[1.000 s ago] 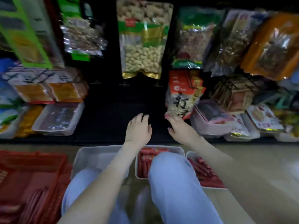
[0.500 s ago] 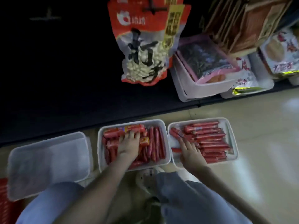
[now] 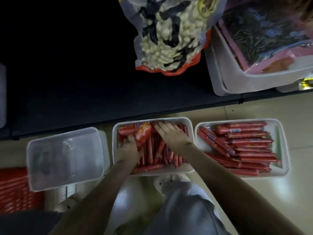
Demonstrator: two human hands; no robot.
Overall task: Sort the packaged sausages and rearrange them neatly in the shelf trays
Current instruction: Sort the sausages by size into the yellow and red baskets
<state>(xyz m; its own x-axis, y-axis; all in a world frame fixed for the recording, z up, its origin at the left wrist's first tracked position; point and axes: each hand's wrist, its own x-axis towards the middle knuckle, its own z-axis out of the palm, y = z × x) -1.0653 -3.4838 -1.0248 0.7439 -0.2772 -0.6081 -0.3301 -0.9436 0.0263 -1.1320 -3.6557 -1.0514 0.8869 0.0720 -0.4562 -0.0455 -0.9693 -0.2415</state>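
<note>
Inside middle tray (image 3: 169, 172), glossy red sausages (image 3: 152, 150) jumbled; right hand (image 3: 171, 133) flat on them, left hand (image 3: 128, 149) grip unclear.

The left hand (image 3: 129, 150) hides its grip among the sausages (image 3: 156, 150).

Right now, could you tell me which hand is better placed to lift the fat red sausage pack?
Left, probably: the left hand touches the fat red sausage pack in the white plastic middle tray; the right hand lies flat, farther off.
</note>
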